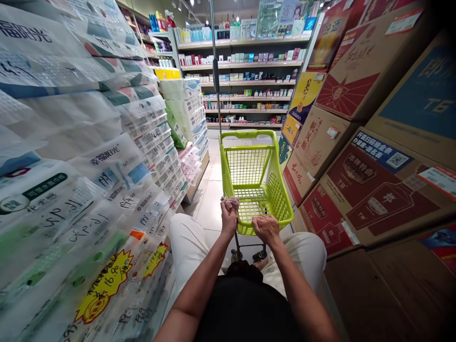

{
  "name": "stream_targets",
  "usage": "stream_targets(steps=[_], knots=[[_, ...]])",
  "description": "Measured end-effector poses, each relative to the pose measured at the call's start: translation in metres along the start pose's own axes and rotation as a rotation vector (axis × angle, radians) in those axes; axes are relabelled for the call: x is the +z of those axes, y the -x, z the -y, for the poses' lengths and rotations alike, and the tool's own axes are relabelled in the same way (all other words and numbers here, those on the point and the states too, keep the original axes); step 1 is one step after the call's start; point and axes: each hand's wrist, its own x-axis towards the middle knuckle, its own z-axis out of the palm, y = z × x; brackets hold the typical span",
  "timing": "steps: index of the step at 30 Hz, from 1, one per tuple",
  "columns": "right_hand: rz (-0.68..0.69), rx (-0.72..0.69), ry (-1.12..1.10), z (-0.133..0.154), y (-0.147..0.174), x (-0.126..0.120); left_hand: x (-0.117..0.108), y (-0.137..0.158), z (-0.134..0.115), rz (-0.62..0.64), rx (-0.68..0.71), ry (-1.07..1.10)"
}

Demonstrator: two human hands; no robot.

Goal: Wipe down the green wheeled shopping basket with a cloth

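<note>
A lime-green shopping cart stands in front of my bent knees, its lattice basket holding nothing that I can see. My left hand is closed on a crumpled pinkish-grey cloth at the basket's near left corner. My right hand is wrapped over the near rim of the basket, fingers curled. Along the cart's left side rises a thin metal pole with a dark sleeve. Below the basket, the dark wheels show partly between my legs.
Stacked white tissue packs with handwritten prices crowd the left side. Printed cardboard cartons are piled on the right. Pale floor tiles run down the narrow aisle to shelves of small goods at the back.
</note>
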Motion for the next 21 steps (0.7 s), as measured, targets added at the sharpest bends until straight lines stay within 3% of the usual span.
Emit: stream_targets(steps=[5, 8, 11, 13, 19, 21], knots=[[0.004, -0.04, -0.023, -0.004, 0.006, -0.001, 0.015, -0.038, -0.004, -0.013, -0.008, 0.116], [-0.003, -0.049, -0.039, -0.01, 0.008, -0.003, 0.009, -0.014, 0.002, -0.003, -0.01, 0.089], [-0.025, -0.079, -0.052, -0.013, 0.009, -0.004, 0.002, 0.022, 0.008, 0.044, 0.072, 0.007], [-0.044, -0.102, -0.062, -0.015, 0.01, -0.003, 0.004, 0.025, 0.004, 0.038, 0.134, -0.095], [-0.036, -0.129, -0.083, -0.02, 0.012, -0.004, 0.029, -0.071, -0.031, -0.069, 0.005, -0.348], [-0.04, -0.122, -0.08, -0.024, 0.014, -0.005, 0.032, -0.081, -0.032, -0.072, 0.017, -0.361]])
